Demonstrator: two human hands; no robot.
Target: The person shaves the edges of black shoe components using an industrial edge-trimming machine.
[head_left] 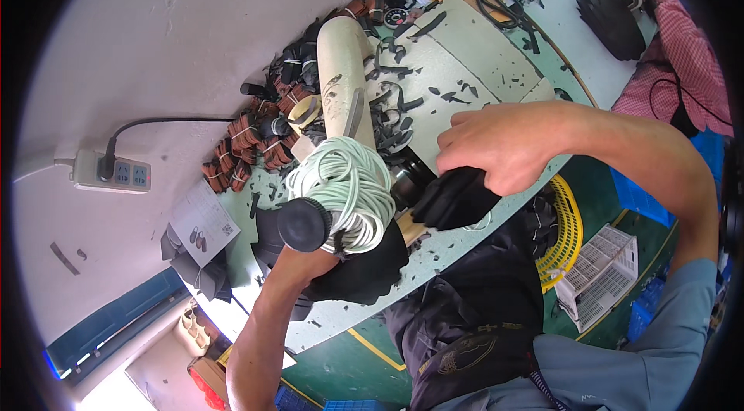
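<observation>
My right hand [504, 149] is closed on a stack of black, flat, cloth-like pieces [457, 200] above the table's near edge. My left hand [311, 262] reaches in beneath a cream machine arm [341, 74]. Its fingers are hidden behind a round black knob [303, 224] and a coil of pale cord [341, 186] hanging on that arm. More black material [360, 267] lies spread around the left wrist; whether the left fingers grip it cannot be seen. A dark, shiny round machine part [411, 181] sits between the cord and the right hand's stack.
Black scraps litter the pale tabletop [484, 62]. Bundles of brown and black strips [244, 132] line the wall. Scissors [500, 6] lie at the back. A power strip [116, 172] is on the wall. A yellow basket [572, 233] and white crate [597, 275] stand below right; a co-worker's sleeve [682, 54] shows beyond.
</observation>
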